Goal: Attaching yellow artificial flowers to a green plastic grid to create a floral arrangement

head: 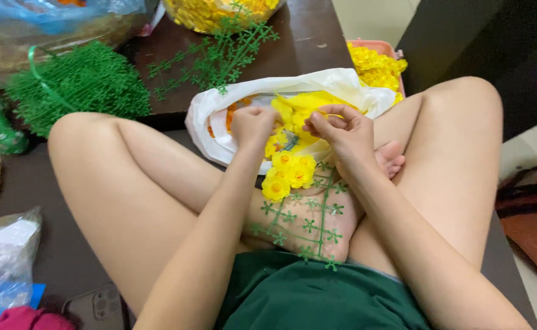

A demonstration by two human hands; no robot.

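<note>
Setting: dark brown tabletop (293, 49) fills the head view, and the person sits cross-legged on it with work laid across the lap.
Green frame: a plastic lattice of little pegs (308, 217) rests on the lower legs, running from the hands down toward the green shorts.
Done so far: a small cluster of yellow flowers (288, 172) is fixed at the frame's upper end, just under the hands.
Left to do: most pegs below that cluster stand bare, so by my judgement the frame is only a small part filled.
Left hand (253, 125): fingers pinched shut at the top of the frame; what they pinch is too small to tell, probably a flower or the frame edge.
Right hand (342, 131): fingertips closed on a yellow petal piece beside the left hand, nearly touching it.
Supply: white plastic bag (219, 116) lies open just behind the hands, full of loose yellow blossoms.
Other stock: a bundle of spare green frames (79, 82) lies at the far left, a single loose frame (219, 55) lies above the bag, and a pink tray of yellow flowers (378, 61) sits at the far right.
</note>
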